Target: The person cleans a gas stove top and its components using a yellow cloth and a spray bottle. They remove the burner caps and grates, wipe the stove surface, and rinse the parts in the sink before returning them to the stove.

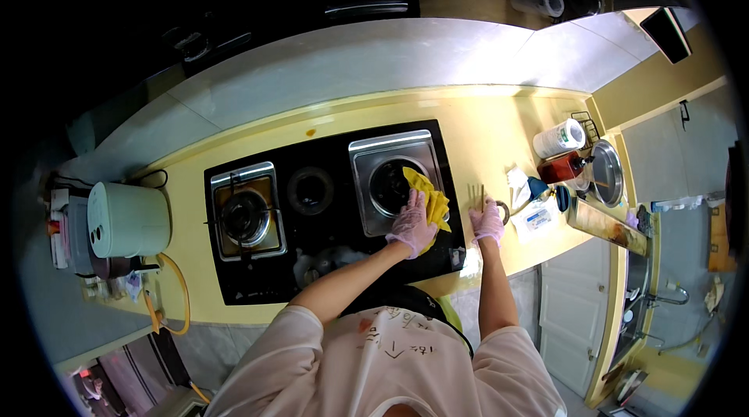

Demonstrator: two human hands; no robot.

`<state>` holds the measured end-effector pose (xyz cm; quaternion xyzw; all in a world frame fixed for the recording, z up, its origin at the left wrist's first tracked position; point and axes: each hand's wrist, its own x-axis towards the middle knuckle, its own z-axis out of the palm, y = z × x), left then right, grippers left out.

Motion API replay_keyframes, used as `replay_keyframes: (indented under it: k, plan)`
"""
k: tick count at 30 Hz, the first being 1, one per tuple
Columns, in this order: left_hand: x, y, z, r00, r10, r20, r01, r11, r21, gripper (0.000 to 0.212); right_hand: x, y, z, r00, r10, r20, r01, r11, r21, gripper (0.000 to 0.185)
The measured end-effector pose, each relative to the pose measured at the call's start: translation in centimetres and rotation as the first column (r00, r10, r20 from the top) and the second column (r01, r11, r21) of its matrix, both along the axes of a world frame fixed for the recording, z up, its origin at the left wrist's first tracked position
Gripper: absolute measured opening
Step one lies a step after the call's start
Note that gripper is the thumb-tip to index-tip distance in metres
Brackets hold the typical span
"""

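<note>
A yellow cloth is bunched under my left hand, which wears a thin translucent glove and presses it on the right side of the steel burner tray. My right hand, gloved the same way, rests at the counter just right of the black glass cooktop; its fingers are on a dark metal pan support, whose prongs point away from me. A round dark ring lies beside that hand. The left burner has its pan support in place, over a brown-stained tray. Whitish wet smears show near the cooktop's front edge.
On the right of the counter stand a paper roll, a red-brown pump bottle, a round metal pan and a white packet. A pale green rice cooker and a yellow hose are at the left.
</note>
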<state>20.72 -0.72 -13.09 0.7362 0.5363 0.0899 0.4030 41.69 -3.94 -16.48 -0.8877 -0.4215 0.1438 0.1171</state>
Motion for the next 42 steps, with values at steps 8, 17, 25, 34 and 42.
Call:
replay_keyframes:
  k: [8,17,25,34,42]
  plan:
    - [1.5,1.6,-1.1,0.996,-0.006,-0.085,-0.004,0.993,-0.116,0.065,-4.2,4.3,2.6,0.413,0.295,-0.862,0.364,0.814,0.453,0.018]
    - [-2.7,-0.4,-0.5,0.949,-0.314,-0.01,0.314,0.949,0.032,0.063,-8.4,6.7,1.0,0.628,0.523,-0.576,-0.018,0.75,0.661,0.014]
    - [-5.1,-0.9,0.4,0.95,-0.264,0.165,0.253,0.964,0.082,0.047,-8.1,6.4,0.4,0.748,0.474,-0.464,-0.058,0.744,0.666,0.012]
    - [-3.0,-0.9,-3.2,0.921,0.058,0.385,-0.036,0.997,-0.065,0.027,-11.1,6.5,2.7,0.928,0.359,-0.097,-0.224,0.749,0.624,0.014]
    - [-2.5,-0.4,-5.2,0.819,0.234,0.523,-0.251,0.967,-0.04,0.032,-9.3,6.4,-0.1,0.878,0.341,-0.336,0.033,0.657,0.753,0.018]
